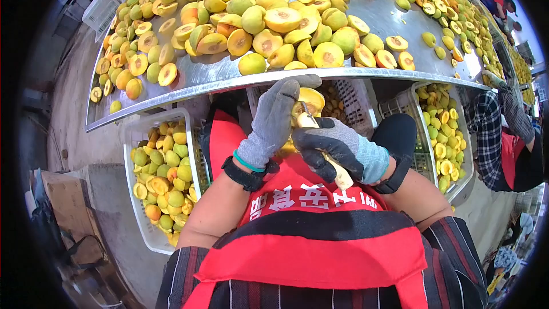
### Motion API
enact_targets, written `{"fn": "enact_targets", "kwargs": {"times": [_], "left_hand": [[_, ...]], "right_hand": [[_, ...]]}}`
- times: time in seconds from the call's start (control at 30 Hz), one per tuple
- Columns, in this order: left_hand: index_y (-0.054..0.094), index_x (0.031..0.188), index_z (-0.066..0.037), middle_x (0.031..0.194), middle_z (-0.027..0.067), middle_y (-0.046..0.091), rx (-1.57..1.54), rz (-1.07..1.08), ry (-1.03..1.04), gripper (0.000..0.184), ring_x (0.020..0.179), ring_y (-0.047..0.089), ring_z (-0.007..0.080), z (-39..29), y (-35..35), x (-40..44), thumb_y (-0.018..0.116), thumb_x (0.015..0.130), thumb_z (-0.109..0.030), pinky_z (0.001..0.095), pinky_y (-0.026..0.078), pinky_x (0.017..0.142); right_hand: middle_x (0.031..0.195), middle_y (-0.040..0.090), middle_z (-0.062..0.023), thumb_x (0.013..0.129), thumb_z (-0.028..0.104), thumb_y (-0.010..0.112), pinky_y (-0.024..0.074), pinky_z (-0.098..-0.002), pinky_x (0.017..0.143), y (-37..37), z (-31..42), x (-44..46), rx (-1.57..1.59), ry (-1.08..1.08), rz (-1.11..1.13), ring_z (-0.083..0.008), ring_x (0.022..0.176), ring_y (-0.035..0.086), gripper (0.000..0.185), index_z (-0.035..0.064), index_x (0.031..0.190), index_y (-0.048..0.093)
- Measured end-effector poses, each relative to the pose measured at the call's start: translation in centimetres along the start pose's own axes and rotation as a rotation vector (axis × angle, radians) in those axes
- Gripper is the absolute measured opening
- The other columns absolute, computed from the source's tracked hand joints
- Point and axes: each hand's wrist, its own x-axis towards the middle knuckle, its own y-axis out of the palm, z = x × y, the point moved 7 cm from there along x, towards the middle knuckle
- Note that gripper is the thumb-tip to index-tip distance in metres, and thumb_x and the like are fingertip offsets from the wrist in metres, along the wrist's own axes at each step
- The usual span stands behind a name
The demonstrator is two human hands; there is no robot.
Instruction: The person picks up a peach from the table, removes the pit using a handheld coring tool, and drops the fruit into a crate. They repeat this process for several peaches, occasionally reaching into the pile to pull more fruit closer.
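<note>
Both of my hands wear grey gloves and meet above my lap, just below the table edge. My left hand (273,117) is closed around a cut yellow peach (311,97), held upright by its fingers. In my right hand (343,147) is a pitting knife with a pale handle (342,178); its dark metal tip touches the cut flesh of the peach. The fingers partly hide both the fruit and the blade. Many halved yellow-green peaches (283,20) lie heaped on the metal table (366,73) in front of me, several showing their pits.
White crates of peach pieces stand on either side of my legs, one left (191,154) and one right (419,120). Under the table edge is another crate (360,100) with small brown pieces. A person in a plaid sleeve (486,131) sits at right. Cardboard (66,200) stands at left.
</note>
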Motion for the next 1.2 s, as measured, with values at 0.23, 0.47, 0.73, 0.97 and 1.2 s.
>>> {"fn": "enact_targets", "kwargs": {"times": [0.23, 0.47, 0.73, 0.97, 1.2], "left_hand": [[0.057, 0.101, -0.001, 0.078, 0.0117, 0.063, -0.103, -0.261, -0.136, 0.046, 0.061, 0.059, 0.0134, -0.4, -4.8, 1.2, 0.033, 0.095, -0.04, 0.0245, 0.049, 0.055], [0.056, 0.108, -0.006, 0.088, 0.0057, 0.062, -0.308, -0.281, -0.169, 0.057, 0.067, 0.06, 0.0117, -0.8, -4.2, 0.1, 0.026, 0.093, -0.052, 0.021, 0.05, 0.049], [0.054, 0.111, -0.004, 0.1, 0.0092, 0.059, 0.233, -0.429, -0.125, 0.04, 0.084, 0.061, 0.019, -3.9, -12.4, -6.6, 0.04, 0.093, -0.036, 0.0294, 0.054, 0.061], [0.061, 0.098, 0.0, 0.087, 0.006, 0.062, 0.86, -0.688, -0.295, 0.02, 0.082, 0.057, 0.0145, -12.1, -21.4, -14.9, 0.054, 0.085, -0.012, 0.0262, 0.045, 0.076], [0.06, 0.099, -0.003, 0.087, 0.0139, 0.062, 1.257, -0.25, -0.158, 0.036, 0.079, 0.06, 0.0242, -7.6, -13.3, 2.6, 0.066, 0.075, -0.028, 0.0335, 0.047, 0.071]], "right_hand": [[0.063, 0.054, -0.0047, 0.082, 0.019, 0.058, 0.044, -0.0261, 0.046, 4.4, 0.1, -1.0, -1.09, -0.994, 0.093, -0.0113, 0.048, 0.053, 0.026, 0.0003, 0.099, 0.051], [0.057, 0.049, -0.0043, 0.087, 0.017, 0.054, 0.0369, -0.0231, 0.041, 0.6, 2.5, -1.6, -0.292, -0.123, -0.057, -0.0116, 0.043, 0.047, 0.015, 0.0026, 0.087, 0.048], [0.055, 0.05, -0.0053, 0.085, 0.016, 0.057, 0.0386, -0.0254, 0.038, -4.5, 2.0, -1.7, -0.243, -0.217, -0.383, -0.0143, 0.04, 0.048, 0.016, 0.0052, 0.082, 0.046], [0.056, 0.051, -0.0058, 0.085, 0.016, 0.057, 0.0393, -0.0261, 0.037, -7.3, 1.3, -2.5, -0.156, -0.2, -0.466, -0.0152, 0.04, 0.048, 0.015, 0.0057, 0.084, 0.047], [0.059, 0.051, -0.0056, 0.083, 0.014, 0.06, 0.0409, -0.0264, 0.038, -4.2, 1.0, -1.1, -0.197, -0.181, -0.369, -0.0144, 0.042, 0.05, 0.016, 0.0049, 0.088, 0.048]]}}
